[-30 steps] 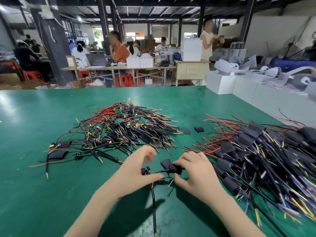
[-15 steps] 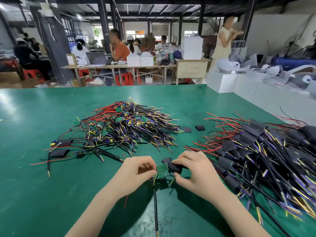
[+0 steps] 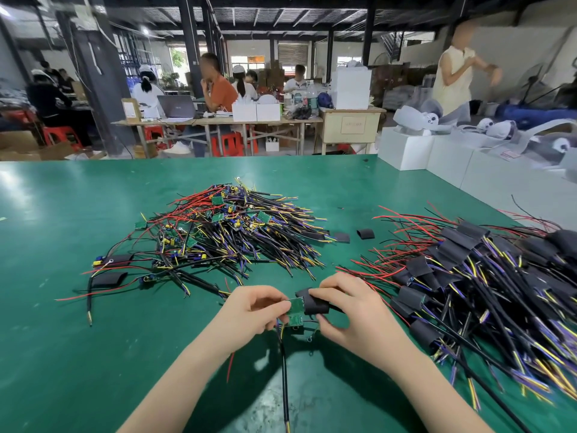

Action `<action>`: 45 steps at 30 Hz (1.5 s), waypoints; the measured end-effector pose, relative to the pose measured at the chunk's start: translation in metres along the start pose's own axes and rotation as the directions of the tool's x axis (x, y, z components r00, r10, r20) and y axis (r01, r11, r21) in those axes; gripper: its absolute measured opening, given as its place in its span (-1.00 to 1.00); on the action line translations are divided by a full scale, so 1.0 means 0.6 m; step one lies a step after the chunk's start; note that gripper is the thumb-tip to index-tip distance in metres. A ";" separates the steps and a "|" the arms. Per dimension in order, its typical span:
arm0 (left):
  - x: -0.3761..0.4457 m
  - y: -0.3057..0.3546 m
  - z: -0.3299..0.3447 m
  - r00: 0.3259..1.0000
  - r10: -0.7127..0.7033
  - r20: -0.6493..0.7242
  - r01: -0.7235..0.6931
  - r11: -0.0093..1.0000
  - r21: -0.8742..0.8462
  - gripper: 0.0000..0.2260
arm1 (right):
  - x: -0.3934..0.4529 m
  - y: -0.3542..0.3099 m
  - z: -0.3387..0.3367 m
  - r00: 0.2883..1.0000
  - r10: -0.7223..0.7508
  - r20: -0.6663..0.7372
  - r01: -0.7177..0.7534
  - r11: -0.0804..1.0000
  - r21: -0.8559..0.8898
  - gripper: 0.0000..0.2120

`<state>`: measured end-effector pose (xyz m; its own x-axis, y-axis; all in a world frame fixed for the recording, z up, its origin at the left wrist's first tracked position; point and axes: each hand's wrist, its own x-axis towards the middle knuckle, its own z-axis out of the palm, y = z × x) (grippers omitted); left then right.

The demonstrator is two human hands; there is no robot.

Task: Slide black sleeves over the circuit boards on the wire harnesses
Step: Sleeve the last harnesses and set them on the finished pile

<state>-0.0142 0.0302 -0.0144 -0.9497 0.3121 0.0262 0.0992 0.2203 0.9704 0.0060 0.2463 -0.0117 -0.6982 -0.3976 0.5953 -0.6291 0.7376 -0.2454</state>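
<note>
Workshop hall, dark steel columns, slatted ceiling. Green table in foreground. Trestle tables occupied by seated people, red stools beneath. White boxes stacked at right. Daylight admitted through far windows.

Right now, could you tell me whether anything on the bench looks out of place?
Only slightly: two loose black sleeves lie apart on the green table between the two harness piles, on no board.

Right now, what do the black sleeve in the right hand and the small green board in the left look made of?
Black sleeve: matte, soft-looking tubing, probably rubbery plastic or heat-shrink; it looks flattened under the right hand.
Green circuit board: rigid flat laminate with a slight sheen, likely fibreglass, pinched by the left hand.
</note>
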 end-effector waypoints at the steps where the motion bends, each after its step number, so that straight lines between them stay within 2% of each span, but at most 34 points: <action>1: 0.000 0.001 -0.001 1.000 0.004 0.006 -0.004 1.000 0.003 -0.86 | 0.000 0.000 0.001 1.000 -0.005 -0.001 0.005 1.000 0.012 -0.71; 5: -0.003 0.001 -0.007 0.997 0.062 0.037 -0.063 0.998 0.010 -0.89 | -0.003 0.000 -0.001 1.000 -0.013 0.025 0.010 0.995 0.100 -0.72; 11: -0.001 -0.001 -0.009 0.987 0.155 0.046 -0.160 0.979 0.128 -0.91 | -0.003 -0.002 -0.005 0.998 0.035 0.046 -0.045 0.972 0.232 -0.74; 18: -0.002 0.002 -0.010 0.996 0.065 0.066 -0.072 0.992 0.102 -0.88 | -0.004 -0.003 -0.007 1.000 -0.006 -0.021 0.010 0.988 0.157 -0.68; 24: -0.004 0.004 -0.012 0.995 -0.007 0.095 0.009 1.000 -0.015 -0.85 | -0.005 -0.002 0.001 0.997 -0.043 -0.067 0.055 0.981 0.184 -0.70; 28: -0.003 0.002 -0.013 0.996 0.025 0.090 -0.034 0.994 0.105 -0.88 | -0.006 0.000 0.005 0.997 -0.055 -0.061 0.065 0.982 0.178 -0.69; 34: -0.004 0.006 -0.018 0.979 0.187 0.077 -0.195 0.975 0.106 -0.95 | -0.006 0.000 0.007 0.998 -0.046 -0.049 0.054 0.982 0.181 -0.70; 40: -0.004 0.007 -0.006 0.997 0.036 0.065 -0.038 0.999 0.021 -0.91 | -0.004 -0.002 0.012 0.995 -0.075 -0.061 0.084 0.983 0.164 -0.68; 45: -0.007 0.011 -0.007 0.993 0.064 0.095 -0.060 0.997 -0.042 -0.92 | -0.004 -0.004 0.011 0.996 -0.080 -0.043 0.085 0.985 0.148 -0.65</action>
<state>-0.0106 0.0265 -0.0074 -0.9088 0.4122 0.0649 0.1432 0.1620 0.9763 0.0072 0.2418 -0.0178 -0.6304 -0.4311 0.6456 -0.7299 0.6123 -0.3039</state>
